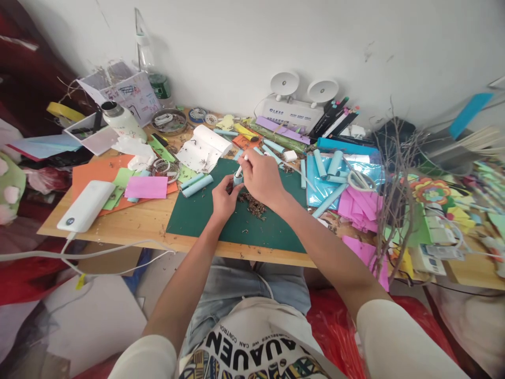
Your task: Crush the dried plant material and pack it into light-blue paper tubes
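Over the dark green mat (197,221), my left hand (225,199) is closed around a short light-blue paper tube (237,180) held upright. My right hand (261,176) pinches a thin white stick (239,169), whose lower end is at the tube's open top. How deep it goes inside cannot be seen. A small pile of brown dried plant bits (255,206) lies on the mat just right of my left hand. Two more light-blue paper rolls (198,186) rest at the mat's left edge.
A white power bank (86,206) with a cable lies at the left table edge, near an open bottle (123,121). More blue rolls (334,163) sit at right on a blue packet. Bare twigs (394,200) stick up at the right. A white emergency light (292,113) stands against the wall.
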Tool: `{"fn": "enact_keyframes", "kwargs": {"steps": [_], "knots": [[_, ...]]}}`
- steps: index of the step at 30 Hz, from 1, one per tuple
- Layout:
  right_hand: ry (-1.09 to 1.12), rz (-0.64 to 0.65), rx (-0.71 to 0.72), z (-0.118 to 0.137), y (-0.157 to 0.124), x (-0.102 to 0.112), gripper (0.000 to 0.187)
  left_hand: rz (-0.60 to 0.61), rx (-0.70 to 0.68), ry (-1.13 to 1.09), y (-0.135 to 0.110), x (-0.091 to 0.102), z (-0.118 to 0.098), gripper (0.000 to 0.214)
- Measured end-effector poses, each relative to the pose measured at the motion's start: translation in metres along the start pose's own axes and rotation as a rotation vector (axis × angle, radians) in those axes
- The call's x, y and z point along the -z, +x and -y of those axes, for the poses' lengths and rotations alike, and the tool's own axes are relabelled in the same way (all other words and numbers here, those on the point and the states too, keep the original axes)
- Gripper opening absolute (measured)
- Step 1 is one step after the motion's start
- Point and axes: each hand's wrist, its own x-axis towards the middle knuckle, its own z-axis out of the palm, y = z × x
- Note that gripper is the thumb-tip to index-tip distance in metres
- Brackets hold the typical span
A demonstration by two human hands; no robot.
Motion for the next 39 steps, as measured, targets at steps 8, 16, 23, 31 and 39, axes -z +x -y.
{"fn": "enact_keyframes", "kwargs": {"steps": [8, 16, 23, 31, 39], "knots": [[0.088, 0.029, 0.026, -0.007, 0.001, 0.011, 0.023, -0.013, 0.007, 0.026, 0.0, 0.0, 0.001, 0.023], [0.05, 0.1, 0.079, -0.012, 0.009, 0.014, 0.021, 0.001, 0.004, 0.012, 0.0, -0.001, 0.003, 0.026], [0.083, 0.096, 0.086, -0.015, 0.013, 0.006, 0.02, -0.004, -0.003, 0.038, 0.0, -0.001, 0.003, 0.024], [0.122, 0.128, 0.109, -0.006, 0.015, -0.002, 0.024, -0.008, 0.006, 0.045, -0.001, 0.0, -0.001, 0.022], [0.108, 0.157, 0.125, -0.015, 0.02, 0.008, 0.022, -0.01, 0.007, 0.038, 0.0, -0.001, 0.003, 0.024]]}}
